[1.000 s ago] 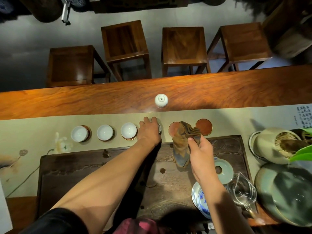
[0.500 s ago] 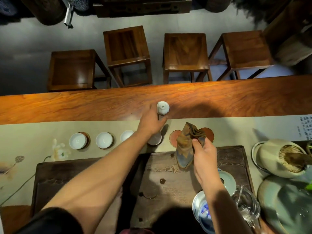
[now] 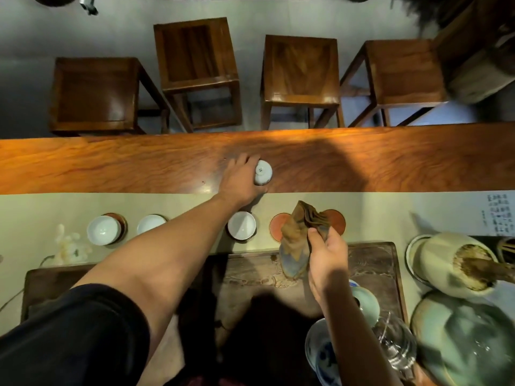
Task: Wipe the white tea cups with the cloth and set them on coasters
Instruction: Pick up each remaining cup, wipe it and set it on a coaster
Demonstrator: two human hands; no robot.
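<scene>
Head view, my left hand: stretched out over the wooden table, fingers and thumb curled around an upside-down white cup, its foot ring facing up.
Head view, my right hand: held above the dark tea tray, thumb and fingers pinching a bunched brown cloth that hangs down from the grip.
Head view, cups already set: three upright white cups stand in a row on the pale runner, one at far left, one beside it partly behind my forearm, one just below my wrist; each sits on a coaster.
Head view, free coasters: two reddish round coasters, one left of the cloth and one right of it, both partly covered by the cloth.
Head view, right edge: a pale jar lying tilted, a glass pitcher, a blue-and-white bowl.
Head view, far side: four wooden stools stand beyond the table.
</scene>
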